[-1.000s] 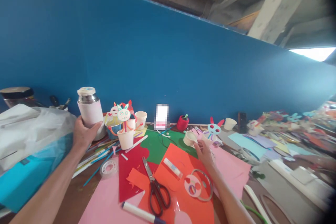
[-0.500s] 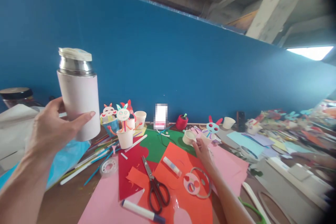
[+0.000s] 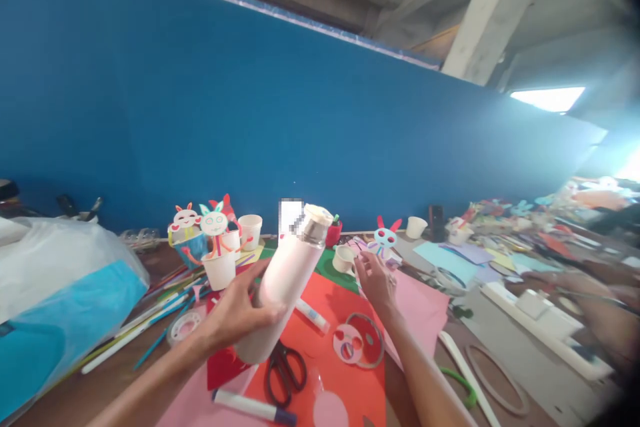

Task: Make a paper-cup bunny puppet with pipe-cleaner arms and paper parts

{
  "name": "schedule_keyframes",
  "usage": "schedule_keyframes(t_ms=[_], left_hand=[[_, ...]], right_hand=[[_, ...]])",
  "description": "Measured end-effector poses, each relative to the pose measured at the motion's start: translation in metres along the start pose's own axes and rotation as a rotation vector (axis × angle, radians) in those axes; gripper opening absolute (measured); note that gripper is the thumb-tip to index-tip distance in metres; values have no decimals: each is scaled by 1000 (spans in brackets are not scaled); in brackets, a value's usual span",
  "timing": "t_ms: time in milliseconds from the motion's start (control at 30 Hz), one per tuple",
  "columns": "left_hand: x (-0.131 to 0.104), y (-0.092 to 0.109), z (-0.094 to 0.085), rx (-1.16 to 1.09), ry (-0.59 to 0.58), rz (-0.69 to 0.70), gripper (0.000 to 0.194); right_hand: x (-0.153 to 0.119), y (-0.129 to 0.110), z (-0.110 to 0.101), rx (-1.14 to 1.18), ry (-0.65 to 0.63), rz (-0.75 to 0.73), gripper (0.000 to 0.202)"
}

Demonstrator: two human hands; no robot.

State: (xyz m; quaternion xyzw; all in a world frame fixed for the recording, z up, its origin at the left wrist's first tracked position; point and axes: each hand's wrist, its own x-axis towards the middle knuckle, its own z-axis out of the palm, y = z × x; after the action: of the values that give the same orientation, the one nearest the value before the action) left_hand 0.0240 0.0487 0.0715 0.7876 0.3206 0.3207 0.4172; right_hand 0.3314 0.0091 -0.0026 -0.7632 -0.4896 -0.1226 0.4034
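Note:
My left hand [image 3: 235, 313] is wrapped round a white thermos flask [image 3: 287, 280], thumb across its front. The flask leans to the right over the orange paper [image 3: 360, 383], its pale top [image 3: 319, 215] pointing up and away. Farther right, my right hand [image 3: 376, 282] has its fingers apart beside a small white cup [image 3: 343, 259]; whether a fingertip touches the rim is hard to tell. Black-handled scissors [image 3: 285, 373] lie partly behind the flask's base. A glue stick [image 3: 313, 315] and a pink paper face [image 3: 347, 344] rest on the orange paper.
Paper cups with rabbit-like figures [image 3: 215, 220] stand at the back left, beside coloured sticks and a tape roll [image 3: 184, 327]. A marker [image 3: 254, 407] lies in front. To the right are a white power strip [image 3: 545, 330] and another person's blurred hand [image 3: 605, 313].
The thermos has swung right and down in my left hand, from upright at the left to tilted over the papers. My right hand has shifted slightly away from the small cup. The view has turned right.

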Motion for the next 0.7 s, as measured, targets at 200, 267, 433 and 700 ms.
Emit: schedule_keyframes(t_ms=[200, 267, 433, 700], left_hand=[[9, -21, -8, 98, -220, -15, 68], [12, -30, -11, 63, -281, -17, 69], [18, -48, -14, -71, -388, 24, 70], [20, -49, -15, -146, -503, 28, 74]], right_hand=[[6, -20, -8, 661, -187, 141, 41], [5, -30, -13, 805, -267, 92, 43], [-4, -58, -23, 1128, -574, -76, 65], [-17, -83, -16, 1310, -618, -18, 65]])
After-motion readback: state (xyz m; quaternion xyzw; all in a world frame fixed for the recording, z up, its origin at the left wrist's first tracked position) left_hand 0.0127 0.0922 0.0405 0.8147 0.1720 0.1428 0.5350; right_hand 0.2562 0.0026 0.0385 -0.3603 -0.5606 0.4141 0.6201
